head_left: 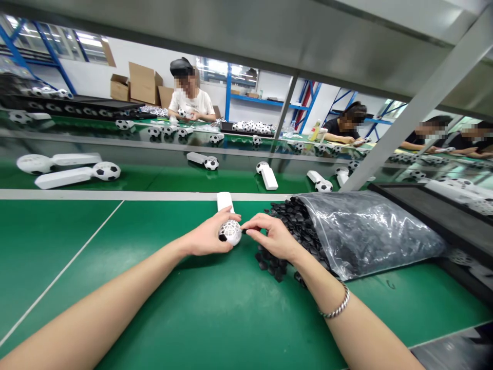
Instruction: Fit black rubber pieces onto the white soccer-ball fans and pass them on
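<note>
My left hand point(210, 234) is wrapped around the ball-shaped head of a white handheld device point(231, 231), patterned like a football with an open lattice on top. Its white handle point(224, 201) points away from me on the green table. Between thumb and forefinger, my right hand point(271, 234) pinches a small black piece point(244, 232) right at the ball's right side; whether it touches the ball I cannot tell. Beside that hand, a heap of black pieces point(275, 262) spills from the mouth of a clear plastic bag point(370, 231).
Beyond the pale table edge point(154, 196), a green conveyor belt point(162, 180) carries several white football-headed devices point(106, 171). A slanted metal post point(416, 97) rises at the right near a black tray point(408, 198). Across the belt, several people point(191, 100) sit working.
</note>
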`<move>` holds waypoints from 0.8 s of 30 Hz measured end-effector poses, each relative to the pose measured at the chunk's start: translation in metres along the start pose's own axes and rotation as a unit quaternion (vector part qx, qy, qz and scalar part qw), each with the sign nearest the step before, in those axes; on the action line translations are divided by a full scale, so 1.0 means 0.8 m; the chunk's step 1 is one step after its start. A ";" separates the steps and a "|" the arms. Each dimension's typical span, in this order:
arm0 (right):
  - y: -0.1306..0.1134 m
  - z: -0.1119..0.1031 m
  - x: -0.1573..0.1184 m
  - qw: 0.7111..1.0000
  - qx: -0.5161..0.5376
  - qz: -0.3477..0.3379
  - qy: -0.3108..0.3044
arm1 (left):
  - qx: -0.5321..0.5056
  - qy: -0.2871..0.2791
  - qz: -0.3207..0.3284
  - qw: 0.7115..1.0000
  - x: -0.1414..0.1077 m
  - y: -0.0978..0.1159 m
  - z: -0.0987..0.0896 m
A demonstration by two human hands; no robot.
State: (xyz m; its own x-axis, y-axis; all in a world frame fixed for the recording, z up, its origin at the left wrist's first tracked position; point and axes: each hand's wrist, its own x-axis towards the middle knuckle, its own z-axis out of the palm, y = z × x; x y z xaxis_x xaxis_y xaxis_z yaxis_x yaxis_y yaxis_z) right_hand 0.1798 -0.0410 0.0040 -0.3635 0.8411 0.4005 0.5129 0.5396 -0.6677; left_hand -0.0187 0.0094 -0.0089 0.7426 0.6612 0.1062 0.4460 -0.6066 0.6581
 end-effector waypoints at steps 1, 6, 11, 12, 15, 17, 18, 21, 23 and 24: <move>-0.001 0.000 -0.001 1.000 0.002 -0.009 -0.012 | -0.005 -0.008 0.010 1.000 0.000 -0.001 -0.002; -0.004 0.007 -0.002 0.997 -0.019 -0.051 -0.056 | -0.023 -0.011 0.021 0.999 0.000 -0.001 -0.005; 0.001 0.020 0.002 1.000 -0.008 -0.023 0.002 | -0.016 0.020 0.019 0.999 0.001 0.006 0.002; 0.003 0.022 0.003 1.000 0.008 -0.011 0.012 | -0.015 0.023 0.016 0.999 0.000 0.007 0.003; 0.008 0.025 0.006 0.998 0.065 0.012 0.013 | -0.018 0.023 -0.001 1.000 0.000 0.010 0.003; 0.009 0.024 0.008 0.997 0.078 0.009 -0.003 | -0.020 0.016 -0.010 1.000 0.000 0.012 0.003; 0.009 0.023 0.008 0.997 0.074 0.003 -0.008 | -0.022 0.013 -0.012 1.000 0.000 0.012 0.002; 0.010 0.022 0.008 0.998 0.064 -0.010 -0.005 | -0.029 0.006 -0.014 0.999 0.001 0.014 0.000; 0.013 0.022 0.007 0.996 0.090 -0.001 0.000 | -0.035 0.003 -0.016 0.999 0.001 0.014 0.000; 0.015 0.023 0.007 0.994 0.106 0.008 0.004 | -0.037 0.002 -0.018 0.999 0.001 0.014 0.001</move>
State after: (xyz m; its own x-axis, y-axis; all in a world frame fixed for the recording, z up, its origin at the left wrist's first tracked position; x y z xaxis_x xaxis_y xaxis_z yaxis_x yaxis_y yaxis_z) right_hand 0.1696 -0.0302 -0.0137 -0.3501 0.8506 0.3923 0.3424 0.5060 -0.7916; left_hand -0.0131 0.0026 -0.0018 0.7247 0.6837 0.0855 0.4334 -0.5487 0.7149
